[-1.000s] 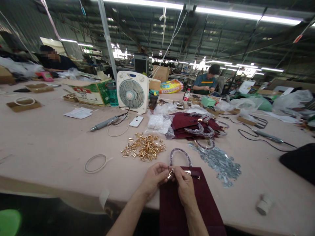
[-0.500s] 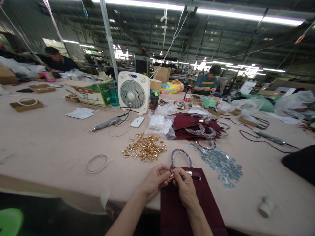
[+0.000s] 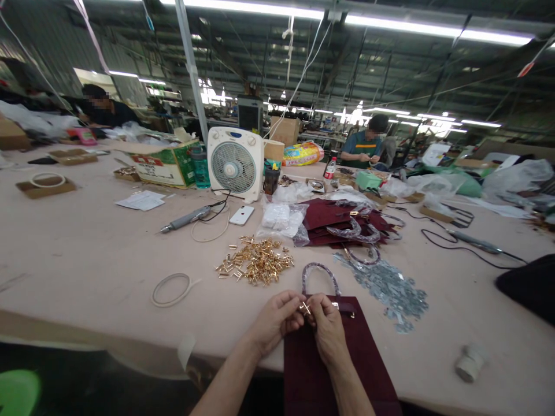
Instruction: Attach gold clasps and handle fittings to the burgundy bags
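A dark red bag [image 3: 368, 370] lies flat at the table's near edge, its wrapped handle [image 3: 319, 271] looping away from me. My left hand [image 3: 274, 320] and my right hand [image 3: 326, 326] meet over the bag's top edge. Both pinch a small gold metal fitting [image 3: 306, 307] between their fingertips. A strap with a metal end [image 3: 344, 306] lies on the bag just right of my right hand. A heap of gold fittings [image 3: 255, 261] lies beyond my hands, and a heap of small silver pieces [image 3: 388, 286] sits to the right.
A stack of dark red bags [image 3: 342, 222] lies further back. A white fan [image 3: 235, 163], a phone [image 3: 241, 215], an electric screwdriver [image 3: 184, 219], a tape ring [image 3: 171, 289] and a white roll [image 3: 467, 363] share the table. Two people sit at the far side.
My hands have stayed over the bag's top edge, turning the gold fitting a little between the fingertips. The view shifted slightly.
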Tool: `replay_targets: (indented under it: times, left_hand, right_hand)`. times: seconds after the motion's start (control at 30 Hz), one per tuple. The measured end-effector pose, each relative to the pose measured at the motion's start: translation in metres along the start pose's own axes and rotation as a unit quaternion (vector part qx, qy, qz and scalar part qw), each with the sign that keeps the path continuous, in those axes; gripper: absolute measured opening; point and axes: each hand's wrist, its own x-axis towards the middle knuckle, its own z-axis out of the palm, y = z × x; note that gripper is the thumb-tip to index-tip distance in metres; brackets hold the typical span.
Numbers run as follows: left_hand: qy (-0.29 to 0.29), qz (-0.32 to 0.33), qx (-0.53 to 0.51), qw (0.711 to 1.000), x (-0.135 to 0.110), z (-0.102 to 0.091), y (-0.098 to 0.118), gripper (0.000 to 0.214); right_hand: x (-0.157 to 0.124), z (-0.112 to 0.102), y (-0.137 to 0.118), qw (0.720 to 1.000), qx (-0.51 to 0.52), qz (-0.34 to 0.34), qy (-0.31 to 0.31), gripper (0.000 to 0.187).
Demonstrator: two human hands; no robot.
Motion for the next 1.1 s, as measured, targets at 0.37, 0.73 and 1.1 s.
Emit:
replay_targets:
  times: [0.37, 0.73, 1.1]
  left_hand:
    - [-0.077, 0.085, 0.063, 0.991, -0.001, -0.001, -0.008, 0.053]
    - [0.034, 0.173, 0.227, 0.958, -0.002, 0.005, -0.010, 0.040]
    - [0.121, 0.255, 0.325, 0.903, -0.005, 0.006, -0.008, 0.027]
  right_hand:
    - [0.001, 0.005, -0.007, 0.994, 0.086, 0.045, 0.041, 0.046]
    - [0.001, 0.004, -0.006, 0.995, 0.075, 0.067, -0.019, 0.045]
    - [-0.013, 0.003, -0.014, 0.989, -0.096, -0.105, 0.038, 0.025]
